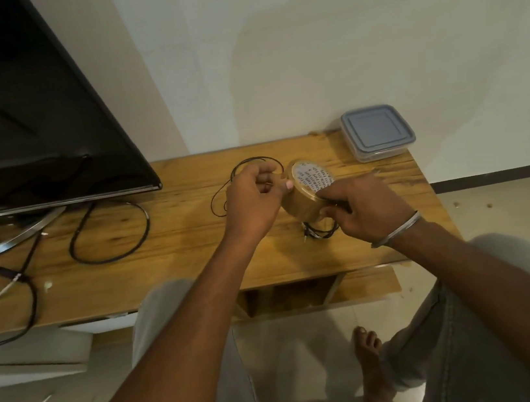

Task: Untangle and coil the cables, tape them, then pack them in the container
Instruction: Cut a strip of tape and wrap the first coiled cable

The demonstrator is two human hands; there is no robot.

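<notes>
Right hand (363,207) grips the tape (304,198), fingers curled over its near right side, holding the roll tilted just above the counter (178,247). Left hand (253,199) has its fingers curled, thumb and forefinger pinching at the roll's left rim. A thin black cable (254,158) lies looped on the counter behind the left hand. A small coiled cable (320,232) lies under the right hand. The lidded container (378,132) sits at the far right corner, well apart from both hands.

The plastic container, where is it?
In the head view, the plastic container sits lid on at the far right corner of the table, beyond the tape roll.
</notes>
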